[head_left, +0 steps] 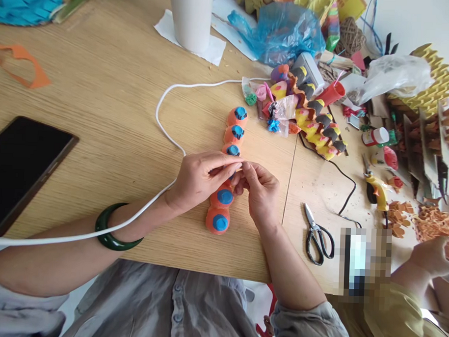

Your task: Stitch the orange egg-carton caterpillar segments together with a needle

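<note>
An orange bumpy strip, like a painted egg-carton row, lies on the wooden table [130,116]; a blue disc [220,222] sits on each visible bump [212,231]. The far discs also carry small dark pieces [237,135]. Over the middle of the strip, my left hand [205,175] pinches with thumb and forefinger. My right hand [258,189] pinches right beside it, the fingertips of both hands nearly meeting. Whatever they hold is too small or hidden to make out. Part of the strip is covered by my fingers.
Black-handled scissors [317,240] lie to the right. A white cable [161,105] crosses the table and my left forearm. A tablet [25,166] lies at left, a white cylinder [192,20] at the back. Painted carton pieces [318,117] and craft supplies crowd the right, near another person's hand [433,257].
</note>
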`<state>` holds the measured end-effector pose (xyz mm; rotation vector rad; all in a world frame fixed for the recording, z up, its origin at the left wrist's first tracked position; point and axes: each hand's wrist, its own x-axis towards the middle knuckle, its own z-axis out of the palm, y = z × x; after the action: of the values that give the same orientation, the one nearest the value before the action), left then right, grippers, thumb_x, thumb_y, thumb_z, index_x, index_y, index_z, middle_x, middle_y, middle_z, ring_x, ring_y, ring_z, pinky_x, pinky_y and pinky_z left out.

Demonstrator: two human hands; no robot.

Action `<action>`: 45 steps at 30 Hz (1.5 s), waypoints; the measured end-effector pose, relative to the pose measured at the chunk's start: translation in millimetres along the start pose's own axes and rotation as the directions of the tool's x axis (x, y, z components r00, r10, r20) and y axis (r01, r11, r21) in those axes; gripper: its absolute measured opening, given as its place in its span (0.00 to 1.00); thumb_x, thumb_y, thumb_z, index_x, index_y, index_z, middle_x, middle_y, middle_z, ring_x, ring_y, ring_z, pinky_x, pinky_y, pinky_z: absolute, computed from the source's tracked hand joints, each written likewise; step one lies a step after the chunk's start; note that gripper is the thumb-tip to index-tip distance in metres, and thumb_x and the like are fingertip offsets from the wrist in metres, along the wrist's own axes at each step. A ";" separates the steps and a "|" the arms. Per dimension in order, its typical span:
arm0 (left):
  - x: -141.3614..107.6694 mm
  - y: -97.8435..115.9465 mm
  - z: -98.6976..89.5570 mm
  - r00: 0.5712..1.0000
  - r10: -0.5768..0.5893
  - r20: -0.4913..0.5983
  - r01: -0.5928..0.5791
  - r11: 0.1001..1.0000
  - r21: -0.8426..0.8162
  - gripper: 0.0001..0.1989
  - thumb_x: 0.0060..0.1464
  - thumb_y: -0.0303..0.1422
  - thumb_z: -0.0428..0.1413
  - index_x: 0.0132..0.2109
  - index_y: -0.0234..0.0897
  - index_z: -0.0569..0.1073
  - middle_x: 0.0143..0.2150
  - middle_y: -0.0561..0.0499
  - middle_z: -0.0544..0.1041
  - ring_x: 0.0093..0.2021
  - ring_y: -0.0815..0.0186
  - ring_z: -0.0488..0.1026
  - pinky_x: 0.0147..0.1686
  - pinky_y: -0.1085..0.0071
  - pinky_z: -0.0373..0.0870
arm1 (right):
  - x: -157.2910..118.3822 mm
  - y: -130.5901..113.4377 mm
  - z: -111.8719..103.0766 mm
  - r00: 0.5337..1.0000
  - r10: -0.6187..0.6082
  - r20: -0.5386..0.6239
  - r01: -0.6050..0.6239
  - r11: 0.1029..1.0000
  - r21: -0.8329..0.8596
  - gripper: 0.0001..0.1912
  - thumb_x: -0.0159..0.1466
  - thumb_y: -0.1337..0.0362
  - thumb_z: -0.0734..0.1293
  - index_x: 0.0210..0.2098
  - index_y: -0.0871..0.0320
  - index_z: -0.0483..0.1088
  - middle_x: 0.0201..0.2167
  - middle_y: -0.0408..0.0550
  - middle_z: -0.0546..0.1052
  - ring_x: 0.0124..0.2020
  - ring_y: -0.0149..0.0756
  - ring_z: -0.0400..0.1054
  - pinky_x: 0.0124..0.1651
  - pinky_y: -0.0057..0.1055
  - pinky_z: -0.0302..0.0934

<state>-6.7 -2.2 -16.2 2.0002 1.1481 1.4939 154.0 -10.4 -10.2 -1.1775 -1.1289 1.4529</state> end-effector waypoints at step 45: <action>9.2 7.6 -6.8 0.868 -0.476 0.138 0.496 0.835 -0.240 0.17 0.65 0.46 0.59 0.41 0.41 0.86 0.36 0.50 0.86 0.37 0.62 0.81 0.36 0.72 0.77 | -2.8 -4.2 -0.9 0.969 -0.202 -0.143 0.183 0.974 -0.137 0.13 0.67 0.50 0.73 0.36 0.52 0.75 0.21 0.36 0.71 0.21 0.27 0.66 0.28 0.28 0.66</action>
<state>-9.3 -0.4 -2.9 1.4252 1.2314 1.2200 155.7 -12.4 -5.7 -1.2076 -1.2012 1.1376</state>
